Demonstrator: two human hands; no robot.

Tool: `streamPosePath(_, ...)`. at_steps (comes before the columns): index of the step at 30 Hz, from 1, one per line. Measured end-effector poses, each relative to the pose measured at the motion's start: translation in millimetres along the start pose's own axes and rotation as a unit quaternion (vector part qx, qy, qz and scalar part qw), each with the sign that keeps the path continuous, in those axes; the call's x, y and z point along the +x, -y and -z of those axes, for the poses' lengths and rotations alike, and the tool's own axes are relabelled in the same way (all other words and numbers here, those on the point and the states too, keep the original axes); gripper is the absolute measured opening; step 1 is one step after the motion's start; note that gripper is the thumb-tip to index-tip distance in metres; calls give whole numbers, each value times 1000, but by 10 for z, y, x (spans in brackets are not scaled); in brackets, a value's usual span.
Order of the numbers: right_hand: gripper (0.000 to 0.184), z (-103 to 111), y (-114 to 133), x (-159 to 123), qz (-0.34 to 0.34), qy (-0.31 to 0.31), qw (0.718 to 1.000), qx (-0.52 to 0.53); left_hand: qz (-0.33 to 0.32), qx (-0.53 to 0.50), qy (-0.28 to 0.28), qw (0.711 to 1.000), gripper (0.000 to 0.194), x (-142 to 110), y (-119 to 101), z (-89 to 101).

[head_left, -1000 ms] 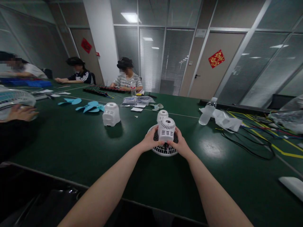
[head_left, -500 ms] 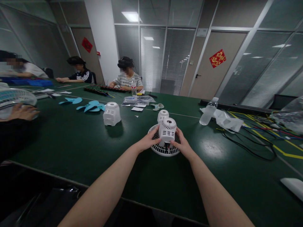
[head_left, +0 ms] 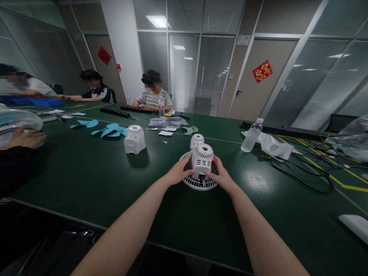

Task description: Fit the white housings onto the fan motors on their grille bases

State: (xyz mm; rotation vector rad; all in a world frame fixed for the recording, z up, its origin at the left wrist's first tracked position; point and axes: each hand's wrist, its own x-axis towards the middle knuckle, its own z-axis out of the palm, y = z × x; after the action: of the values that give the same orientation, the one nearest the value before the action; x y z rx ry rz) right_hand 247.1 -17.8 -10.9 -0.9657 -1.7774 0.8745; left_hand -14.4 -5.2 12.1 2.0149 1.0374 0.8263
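Observation:
A white fan motor housing (head_left: 202,158) with slotted vents stands over a round white fan grille (head_left: 202,185) lying on the green table. My left hand (head_left: 178,171) grips the housing from its left side, thumb along its lower front. From the other side my right hand (head_left: 222,176) holds it, thumb near its lower edge. Dark parts and a bit of red show under the housing; what they are I cannot make out. Just behind stands a second, similar white housing (head_left: 196,140). Further left is another white housing (head_left: 135,138).
Blue fan blades (head_left: 110,130) lie at the left, near a co-worker's hand (head_left: 27,137) on a fan. Behind are a plastic bag (head_left: 166,122) and pale blades (head_left: 189,130). At the right are a bottle (head_left: 252,135) and black cables (head_left: 301,180). Other people sit across the table.
The view has shifted very slightly. Both my hands keep their hold on the housing over the grille, with no clear movement of it.

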Motion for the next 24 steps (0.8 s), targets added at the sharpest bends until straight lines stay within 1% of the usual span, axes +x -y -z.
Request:
streamPosePath(7, 104, -36, -2, -12, -6, -16, 999, -50, -20, 40, 5, 999, 85, 19, -10, 1)
streamPosePath(12, 100, -55, 10, -11, -3, -28, 999, -41, -30, 47, 9, 998, 86, 25, 11, -3)
streamPosePath(16, 99, -57, 2, -5, 5, -31, 999, -38, -25, 76, -5, 997, 82, 42, 11, -25)
streamPosePath(24, 94, -64, 10, -3, 18, -30, 998, -44, -13, 117, -9, 993, 83, 43, -14, -50)
